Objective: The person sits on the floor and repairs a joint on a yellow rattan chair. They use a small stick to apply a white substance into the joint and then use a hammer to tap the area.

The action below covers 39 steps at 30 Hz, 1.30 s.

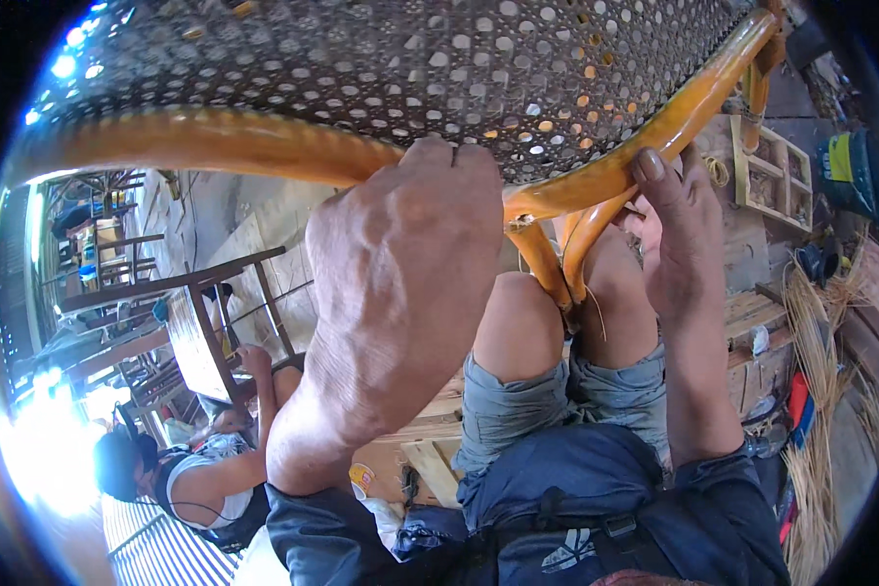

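A rattan chair frame with glossy orange-brown poles spans the upper view, edged around a dark woven cane panel full of small holes. My left hand is closed over the front rail, knuckles up, at the panel's edge; its fingertips are hidden. Farther right, my right hand grips the curved rail, thumb on top and fingers underneath. Between the hands the rail has a small worn spot. Two bent rattan legs run down from it to between my knees, where a thin loose strand hangs.
A co-worker sits at the lower left beside a dark wooden chair frame. To the right are a wooden crate frame, a dark bucket and a bundle of pale cane strands. Wooden boards lie under my legs.
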Motion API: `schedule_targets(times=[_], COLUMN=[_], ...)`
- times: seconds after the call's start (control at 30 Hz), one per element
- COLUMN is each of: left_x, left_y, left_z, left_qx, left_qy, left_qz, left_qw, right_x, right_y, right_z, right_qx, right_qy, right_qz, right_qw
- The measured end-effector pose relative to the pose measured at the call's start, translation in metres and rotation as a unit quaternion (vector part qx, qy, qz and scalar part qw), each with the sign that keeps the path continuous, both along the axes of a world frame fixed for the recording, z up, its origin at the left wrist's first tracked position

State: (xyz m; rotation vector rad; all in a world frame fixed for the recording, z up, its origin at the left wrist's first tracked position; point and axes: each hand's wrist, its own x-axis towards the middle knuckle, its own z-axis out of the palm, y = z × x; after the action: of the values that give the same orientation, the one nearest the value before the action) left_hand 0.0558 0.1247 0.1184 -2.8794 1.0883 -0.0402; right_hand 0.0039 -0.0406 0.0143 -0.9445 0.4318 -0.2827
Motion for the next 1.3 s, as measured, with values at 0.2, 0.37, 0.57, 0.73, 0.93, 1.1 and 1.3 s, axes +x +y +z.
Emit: schedule_targets(times=[0.2,0.37,0.57,0.73,0.93,1.1,1.3], left_x=[0.002,0.012,0.004,0.016,0.006,0.018,0.011], left_y=[0.008,0.0,-0.003,-0.004,0.005,-0.006,-0.003], left_z=[0.003,0.011,0.012,0.007,0.018,0.008,0.018], left_qx=[-0.052,-0.031,0.008,-0.033,0.004,-0.024,0.039], left_qy=[0.049,0.097,0.053,0.071,0.037,0.073,0.065], left_qz=[0.009,0.041,0.028,-0.002,0.01,-0.015,-0.003], left_qw=[0.997,0.994,0.998,0.997,0.999,0.997,0.997], right_x=[-0.001,0.002,0.001,0.002,0.0,-0.003,0.001], right_y=[-0.004,-0.001,0.003,-0.006,0.005,-0.01,0.002], right_z=[0.0,-0.005,-0.003,-0.007,-0.003,-0.011,-0.001], right_qx=[-0.008,0.0,-0.002,-0.017,-0.02,-0.058,-0.001], right_qy=[0.002,-0.027,-0.016,-0.019,-0.014,0.008,-0.022], right_qz=[0.028,-0.026,-0.002,-0.02,0.034,0.015,0.003], right_qw=[1.0,0.999,1.0,0.999,0.999,0.998,1.0])
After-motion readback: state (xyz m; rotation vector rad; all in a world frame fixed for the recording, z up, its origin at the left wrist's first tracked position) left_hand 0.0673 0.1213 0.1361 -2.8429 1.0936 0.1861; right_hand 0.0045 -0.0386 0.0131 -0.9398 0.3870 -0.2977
